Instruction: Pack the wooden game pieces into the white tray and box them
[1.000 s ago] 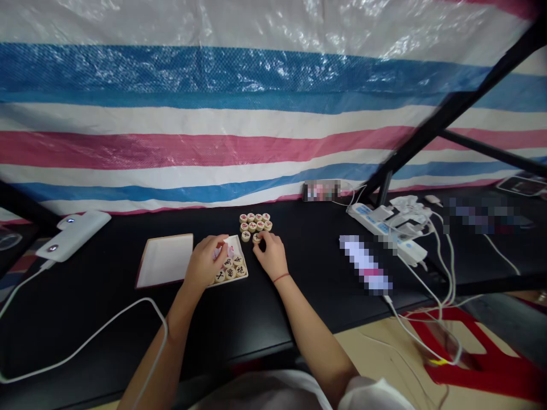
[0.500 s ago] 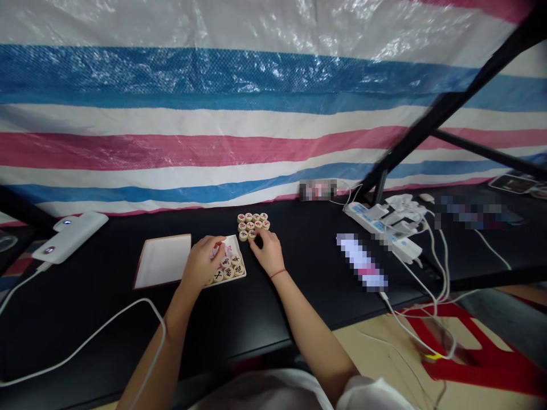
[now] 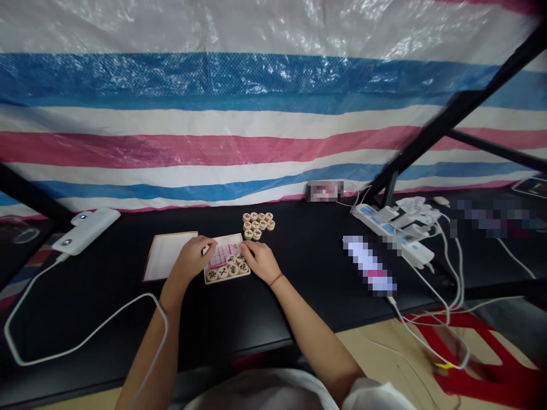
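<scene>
A shallow white box holds several round Chinese chess pieces with black characters and a folded red-and-white sheet. My left hand hovers at the box's left side, thumb and fingers pinched; what lies between them is too small to make out. At the right rim of the box is my right hand, its fingers bent together beside the pieces there, the tips partly hidden. Just behind the box stand stacked Chinese chess pieces in rows, red characters at the back and black in front.
Left of the box lies an open lid. A white device with a cable sits at the far left. On the right are a phone and a power strip with plugs and cables. A striped sheet hangs behind the table.
My right hand has drawn back from the stacked pieces to the box's right rim. My left hand has moved left off the box, uncovering the sheet and more pieces. The view has shifted slightly.
</scene>
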Available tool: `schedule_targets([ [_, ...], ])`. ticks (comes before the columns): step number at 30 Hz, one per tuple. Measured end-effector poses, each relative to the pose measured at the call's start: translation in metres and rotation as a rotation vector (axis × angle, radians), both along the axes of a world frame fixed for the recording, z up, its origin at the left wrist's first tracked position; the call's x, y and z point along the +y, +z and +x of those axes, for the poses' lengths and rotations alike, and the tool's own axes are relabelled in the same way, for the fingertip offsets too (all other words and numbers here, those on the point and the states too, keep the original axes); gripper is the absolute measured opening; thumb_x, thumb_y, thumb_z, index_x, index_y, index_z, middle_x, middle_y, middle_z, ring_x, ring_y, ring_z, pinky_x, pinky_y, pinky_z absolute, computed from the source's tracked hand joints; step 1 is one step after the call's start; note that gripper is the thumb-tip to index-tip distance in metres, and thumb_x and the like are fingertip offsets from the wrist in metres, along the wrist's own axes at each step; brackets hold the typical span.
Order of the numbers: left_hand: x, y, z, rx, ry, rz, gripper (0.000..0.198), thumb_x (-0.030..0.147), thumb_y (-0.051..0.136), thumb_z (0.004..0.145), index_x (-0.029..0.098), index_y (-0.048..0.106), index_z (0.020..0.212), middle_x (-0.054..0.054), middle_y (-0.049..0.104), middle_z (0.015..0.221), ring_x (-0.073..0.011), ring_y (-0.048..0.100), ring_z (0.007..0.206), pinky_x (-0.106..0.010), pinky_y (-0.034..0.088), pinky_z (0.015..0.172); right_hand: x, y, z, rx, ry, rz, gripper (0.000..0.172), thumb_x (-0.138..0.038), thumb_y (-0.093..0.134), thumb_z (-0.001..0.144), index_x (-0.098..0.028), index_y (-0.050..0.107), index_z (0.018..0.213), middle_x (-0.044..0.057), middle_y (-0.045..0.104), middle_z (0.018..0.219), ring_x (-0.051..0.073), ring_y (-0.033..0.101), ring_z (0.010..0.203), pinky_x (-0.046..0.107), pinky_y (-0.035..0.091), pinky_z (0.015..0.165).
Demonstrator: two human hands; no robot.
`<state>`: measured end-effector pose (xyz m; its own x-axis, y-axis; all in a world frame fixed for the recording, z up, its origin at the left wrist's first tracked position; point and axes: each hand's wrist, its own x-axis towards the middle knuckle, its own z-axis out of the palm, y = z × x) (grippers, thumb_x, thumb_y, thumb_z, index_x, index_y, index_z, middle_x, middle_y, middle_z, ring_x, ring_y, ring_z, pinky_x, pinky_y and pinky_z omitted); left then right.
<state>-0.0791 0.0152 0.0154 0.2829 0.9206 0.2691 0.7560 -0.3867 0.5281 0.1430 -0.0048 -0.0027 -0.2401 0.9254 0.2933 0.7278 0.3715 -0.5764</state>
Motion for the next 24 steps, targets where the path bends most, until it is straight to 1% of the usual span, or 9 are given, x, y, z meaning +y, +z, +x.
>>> schedule_targets([
  [3,-0.005,0.001,0.010,0.126,-0.038,0.023,0.025,0.033,0.049,0.089,0.024,0.070,0.078,-0.003,0.072,0.084,-0.0210,0.060,0.082,-0.035,0.042,0.081,0.000,-0.001,0.001,-0.004,-0.003,-0.005,0.025,-0.027,0.043,0.097,-0.021,0.065,0.086,0.000,0.066,0.072,0.015,0.063,0.069,0.024,0.040,0.071],
  [5,-0.010,0.001,0.020,0.201,-0.020,0.053,0.027,0.036,0.051,0.089,0.025,0.070,0.075,-0.003,0.073,0.088,-0.0231,0.058,0.087,-0.038,0.039,0.083,0.000,-0.001,0.000,0.005,0.001,-0.012,0.022,-0.023,0.044,0.096,-0.021,0.065,0.088,0.000,0.068,0.074,0.015,0.064,0.071,0.023,0.041,0.073],
  [8,-0.018,-0.001,0.032,0.245,0.000,0.081,0.025,0.035,0.053,0.088,0.023,0.070,0.072,-0.005,0.073,0.089,-0.0247,0.057,0.092,-0.039,0.036,0.082,0.000,-0.001,-0.001,0.010,-0.013,-0.014,0.019,-0.018,0.046,0.092,-0.021,0.066,0.093,0.002,0.071,0.082,0.016,0.066,0.076,0.025,0.042,0.076],
  [11,-0.022,-0.002,0.039,0.227,-0.016,0.067,0.025,0.034,0.053,0.088,0.022,0.068,0.072,-0.006,0.072,0.086,-0.0248,0.056,0.093,-0.038,0.036,0.081,0.000,-0.002,-0.002,-0.013,-0.040,-0.014,0.020,-0.014,0.047,0.089,-0.020,0.066,0.095,0.003,0.072,0.084,0.017,0.067,0.078,0.026,0.043,0.078],
  [17,-0.025,0.002,0.042,0.194,-0.025,0.001,0.020,0.032,0.052,0.087,0.023,0.065,0.075,-0.004,0.072,0.082,-0.0242,0.058,0.090,-0.037,0.035,0.080,0.002,-0.008,-0.004,-0.013,-0.068,-0.014,0.021,-0.013,0.048,0.087,-0.021,0.066,0.095,0.002,0.072,0.084,0.017,0.067,0.079,0.027,0.044,0.080],
  [21,-0.024,0.006,0.042,0.170,-0.029,-0.059,0.018,0.032,0.051,0.086,0.022,0.063,0.077,-0.002,0.071,0.081,-0.0212,0.061,0.085,-0.036,0.036,0.082,0.002,-0.009,-0.004,0.008,-0.074,-0.030,0.020,-0.014,0.048,0.087,-0.021,0.066,0.094,0.002,0.072,0.084,0.017,0.067,0.079,0.027,0.044,0.081],
  [24,-0.021,0.007,0.039,0.098,-0.086,-0.100,0.015,0.033,0.053,0.086,0.022,0.064,0.085,-0.001,0.069,0.084,-0.0179,0.063,0.080,-0.035,0.039,0.083,0.002,-0.006,-0.002,0.063,-0.053,-0.037,0.021,-0.014,0.047,0.086,-0.021,0.066,0.092,0.002,0.071,0.083,0.017,0.065,0.077,0.027,0.045,0.080],
])
